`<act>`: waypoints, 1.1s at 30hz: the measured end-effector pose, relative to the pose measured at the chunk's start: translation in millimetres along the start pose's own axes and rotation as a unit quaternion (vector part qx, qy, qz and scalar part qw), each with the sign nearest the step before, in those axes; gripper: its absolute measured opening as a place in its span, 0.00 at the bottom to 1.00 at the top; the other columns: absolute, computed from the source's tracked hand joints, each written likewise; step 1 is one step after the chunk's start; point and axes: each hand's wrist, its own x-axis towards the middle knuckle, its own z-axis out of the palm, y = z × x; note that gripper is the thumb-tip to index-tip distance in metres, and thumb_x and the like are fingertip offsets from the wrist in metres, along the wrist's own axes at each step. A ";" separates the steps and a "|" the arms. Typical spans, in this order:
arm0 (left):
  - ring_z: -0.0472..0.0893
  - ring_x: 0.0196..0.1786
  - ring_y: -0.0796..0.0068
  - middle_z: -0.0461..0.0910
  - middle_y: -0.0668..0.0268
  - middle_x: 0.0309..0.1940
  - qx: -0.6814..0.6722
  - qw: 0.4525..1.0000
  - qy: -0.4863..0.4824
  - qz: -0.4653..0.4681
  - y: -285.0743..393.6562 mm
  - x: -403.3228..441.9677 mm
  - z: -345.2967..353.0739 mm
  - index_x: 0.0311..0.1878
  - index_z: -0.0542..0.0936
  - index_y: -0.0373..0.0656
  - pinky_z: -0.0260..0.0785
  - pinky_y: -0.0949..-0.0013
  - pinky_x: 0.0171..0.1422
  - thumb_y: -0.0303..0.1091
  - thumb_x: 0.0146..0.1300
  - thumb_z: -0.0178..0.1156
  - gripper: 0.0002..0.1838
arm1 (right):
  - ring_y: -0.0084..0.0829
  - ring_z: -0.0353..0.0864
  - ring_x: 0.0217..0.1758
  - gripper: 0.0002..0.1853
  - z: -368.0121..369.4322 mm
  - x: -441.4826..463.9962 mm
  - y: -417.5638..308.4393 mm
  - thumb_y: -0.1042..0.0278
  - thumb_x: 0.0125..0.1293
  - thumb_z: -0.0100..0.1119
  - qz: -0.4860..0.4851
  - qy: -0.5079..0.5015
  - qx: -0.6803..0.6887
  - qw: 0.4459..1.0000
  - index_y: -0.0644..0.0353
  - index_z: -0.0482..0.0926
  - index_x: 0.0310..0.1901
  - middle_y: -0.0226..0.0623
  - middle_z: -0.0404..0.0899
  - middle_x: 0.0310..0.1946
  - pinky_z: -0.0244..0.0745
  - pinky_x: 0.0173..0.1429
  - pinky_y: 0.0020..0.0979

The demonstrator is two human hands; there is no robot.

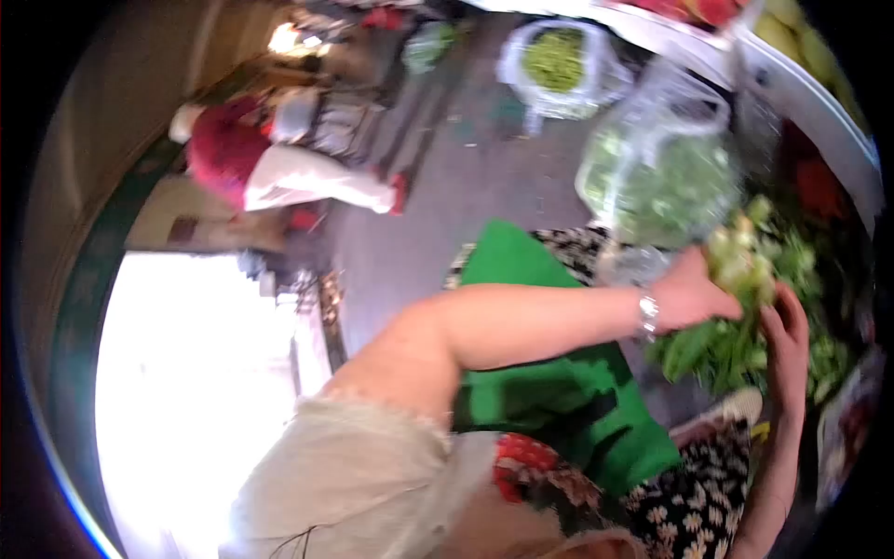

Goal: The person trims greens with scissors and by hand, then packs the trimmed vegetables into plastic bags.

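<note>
My left hand point(697, 289), with a silver watch point(647, 312) at its wrist, is closed around a bunch of leafy greens point(736, 256). Pale stem ends point toward the top of the view, and green leaves hang on the other side. My right hand point(787, 331) is at the bunch's other edge, its bent fingers touching the stems; the fingertips are partly hidden. Loose greens point(824, 363) lie behind and beside it. Close by stands a clear plastic bag point(666, 182) full of green vegetables.
The view is turned sideways. A green apron point(521, 261) and a black floral skirt point(689, 484) cover my lap. A white bag point(559, 61) of green produce stands on the floor point(419, 233). Farther off, a person point(223, 154) in a red top bends over. A crate edge point(810, 84) borders the upper right.
</note>
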 end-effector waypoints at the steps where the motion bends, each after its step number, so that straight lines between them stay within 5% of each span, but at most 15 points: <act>1: 0.77 0.55 0.61 0.77 0.51 0.52 -0.063 0.998 -0.019 0.015 0.7 13.3 18.8 0.60 0.67 0.29 0.70 0.65 0.62 0.44 0.42 0.76 0.45 | 0.25 0.72 0.58 0.22 -16.6 -1.8 6.9 0.69 0.69 0.57 -0.015 0.007 0.025 1.000 0.64 0.70 0.62 0.31 0.75 0.57 0.66 0.62 0.27; 2: 0.77 0.55 0.63 0.77 0.54 0.52 -0.106 0.993 -0.030 0.033 1.1 23.8 36.0 0.58 0.68 0.29 0.70 0.65 0.61 0.39 0.42 0.75 0.41 | 0.22 0.73 0.52 0.21 -25.4 -4.2 -2.1 0.70 0.68 0.58 -0.047 -0.012 0.040 0.998 0.63 0.71 0.61 0.29 0.75 0.53 0.67 0.54 0.24; 3: 0.77 0.55 0.65 0.77 0.55 0.52 -0.104 0.987 -0.026 0.117 6.5 21.4 -28.0 0.58 0.69 0.30 0.70 0.65 0.61 0.34 0.42 0.75 0.40 | 0.19 0.72 0.47 0.20 35.2 34.3 -21.5 0.71 0.68 0.59 -0.174 -0.012 0.099 0.980 0.61 0.72 0.60 0.27 0.75 0.49 0.66 0.47 0.21; 5: 0.77 0.55 0.65 0.77 0.57 0.53 -0.156 0.967 -0.055 0.196 1.5 25.4 -25.9 0.58 0.69 0.30 0.69 0.66 0.62 0.30 0.41 0.76 0.40 | 0.19 0.71 0.44 0.18 31.6 41.8 -21.3 0.70 0.67 0.60 -0.258 -0.010 0.043 0.965 0.60 0.72 0.58 0.26 0.75 0.48 0.66 0.44 0.21; 6: 0.77 0.55 0.66 0.77 0.54 0.53 -0.176 0.982 -0.073 -0.007 -15.1 -11.7 -11.4 0.58 0.68 0.28 0.71 0.66 0.61 0.31 0.41 0.77 0.41 | 0.19 0.71 0.44 0.18 44.4 -8.8 -5.3 0.70 0.67 0.60 -0.088 -0.022 0.112 0.990 0.60 0.72 0.58 0.26 0.75 0.48 0.66 0.44 0.21; 11: 0.80 0.50 0.58 0.76 0.46 0.47 -0.166 0.984 -0.062 0.002 -22.2 1.8 -14.4 0.54 0.63 0.21 0.78 0.61 0.48 0.28 0.35 0.79 0.44 | 0.18 0.72 0.44 0.17 40.0 -0.2 4.7 0.67 0.68 0.60 -0.092 0.004 0.092 0.992 0.60 0.73 0.56 0.26 0.76 0.45 0.67 0.45 0.21; 13: 0.82 0.48 0.63 0.80 0.51 0.46 -0.202 0.975 -0.089 -0.030 -14.7 -9.6 -18.2 0.50 0.74 0.25 0.78 0.62 0.49 0.28 0.38 0.78 0.34 | 0.18 0.73 0.42 0.15 37.2 -7.3 -5.4 0.66 0.69 0.59 -0.080 0.014 0.082 0.993 0.59 0.73 0.54 0.26 0.76 0.42 0.68 0.45 0.23; 15: 0.82 0.46 0.63 0.81 0.51 0.45 -0.205 0.974 -0.095 -0.030 -17.2 -11.9 -18.7 0.49 0.75 0.26 0.79 0.62 0.48 0.27 0.37 0.78 0.33 | 0.21 0.73 0.40 0.10 30.7 -10.2 -12.7 0.69 0.71 0.56 -0.065 -0.076 0.024 0.995 0.59 0.73 0.51 0.26 0.75 0.39 0.69 0.45 0.26; 19: 0.84 0.43 0.61 0.83 0.52 0.43 -0.194 0.971 -0.131 -0.046 -15.0 -14.4 -21.5 0.47 0.78 0.29 0.79 0.61 0.47 0.24 0.37 0.78 0.29 | 0.24 0.73 0.37 0.05 32.5 -12.8 -8.1 0.73 0.72 0.53 -0.108 -0.032 -0.036 0.993 0.61 0.74 0.47 0.30 0.74 0.37 0.69 0.43 0.27; 21: 0.83 0.45 0.60 0.80 0.49 0.44 -0.181 0.972 -0.144 -0.032 -21.6 -7.2 -22.0 0.47 0.75 0.26 0.79 0.60 0.45 0.26 0.34 0.79 0.33 | 0.28 0.74 0.37 0.04 28.2 -9.8 -8.6 0.78 0.71 0.52 -0.195 -0.024 -0.252 0.947 0.63 0.74 0.45 0.35 0.73 0.35 0.69 0.43 0.28; 23: 0.82 0.46 0.59 0.78 0.46 0.46 -0.167 0.973 -0.158 -0.017 -28.7 3.4 -21.0 0.46 0.72 0.23 0.79 0.58 0.42 0.28 0.32 0.80 0.37 | 0.34 0.75 0.40 0.07 30.0 -8.1 -15.6 0.81 0.68 0.52 -0.218 -0.022 -0.254 0.942 0.65 0.74 0.46 0.41 0.73 0.37 0.70 0.45 0.30; 26: 0.82 0.47 0.58 0.78 0.47 0.45 -0.040 0.988 -0.151 -0.009 -34.8 11.9 -19.3 0.46 0.71 0.24 0.79 0.58 0.43 0.28 0.31 0.80 0.37 | 0.38 0.78 0.46 0.11 20.2 -0.2 -7.3 0.82 0.69 0.48 -0.272 -0.024 -0.560 0.782 0.61 0.73 0.51 0.44 0.76 0.45 0.71 0.48 0.33; 27: 0.82 0.47 0.58 0.78 0.47 0.44 -0.059 0.988 -0.143 -0.008 -35.1 10.1 -19.4 0.46 0.71 0.25 0.79 0.59 0.44 0.30 0.31 0.80 0.38 | 0.38 0.78 0.46 0.11 18.1 1.3 -3.0 0.82 0.69 0.48 -0.271 -0.023 -0.560 0.782 0.61 0.73 0.51 0.44 0.76 0.45 0.71 0.48 0.33; 30: 0.82 0.47 0.61 0.80 0.51 0.43 -0.027 0.995 -0.097 0.026 -29.3 5.9 -21.0 0.46 0.73 0.28 0.77 0.62 0.49 0.31 0.35 0.77 0.33 | 0.34 0.76 0.57 0.15 13.3 3.2 0.6 0.76 0.70 0.52 -0.114 -0.054 -0.269 0.955 0.61 0.72 0.57 0.38 0.76 0.56 0.70 0.58 0.33; 33: 0.82 0.48 0.65 0.82 0.57 0.42 0.068 0.997 0.004 0.024 -20.3 -5.2 -18.5 0.45 0.77 0.32 0.75 0.65 0.55 0.30 0.40 0.75 0.27 | 0.32 0.74 0.58 0.20 31.9 -3.7 10.3 0.72 0.67 0.58 -0.087 -0.039 -0.066 0.993 0.62 0.71 0.60 0.37 0.75 0.56 0.68 0.60 0.32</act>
